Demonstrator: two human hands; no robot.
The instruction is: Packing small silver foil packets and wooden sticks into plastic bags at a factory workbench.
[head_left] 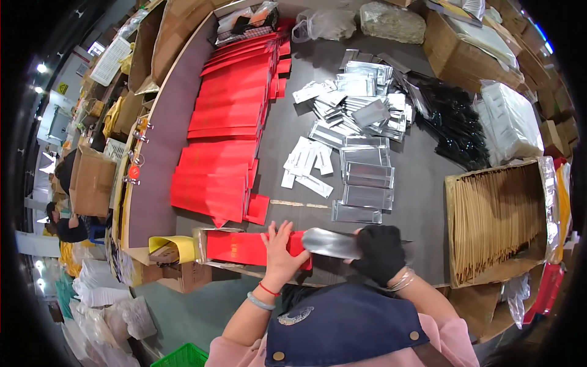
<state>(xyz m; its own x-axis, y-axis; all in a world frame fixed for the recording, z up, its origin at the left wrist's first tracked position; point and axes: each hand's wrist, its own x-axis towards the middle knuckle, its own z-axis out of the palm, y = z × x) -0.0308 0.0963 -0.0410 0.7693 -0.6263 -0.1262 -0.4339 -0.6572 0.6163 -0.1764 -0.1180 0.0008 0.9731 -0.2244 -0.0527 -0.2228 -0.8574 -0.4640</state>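
A red paper envelope or sleeve [244, 246] lies along the table's near edge. My left hand [280, 252], bare, rests on its right part with the fingers spread. In a black glove, my right hand [380, 254] is closed around a shiny metal shoehorn-shaped piece [330, 244]. The piece's rounded end points left and overlaps the envelope's right end. The far part of the piece is hidden in the glove. Beyond my left hand, rows of overlapping red envelopes [223, 110] cover the table's left side.
Silver flat packets [367, 177] and small white cards [306, 160] lie mid-table. Black plastic strips [449, 119] are heaped behind right. A box of brown cardboard pieces [498, 220] stands at the right. A yellow-edged holder [177, 249] sits at the near left, beside a raised side panel [160, 171].
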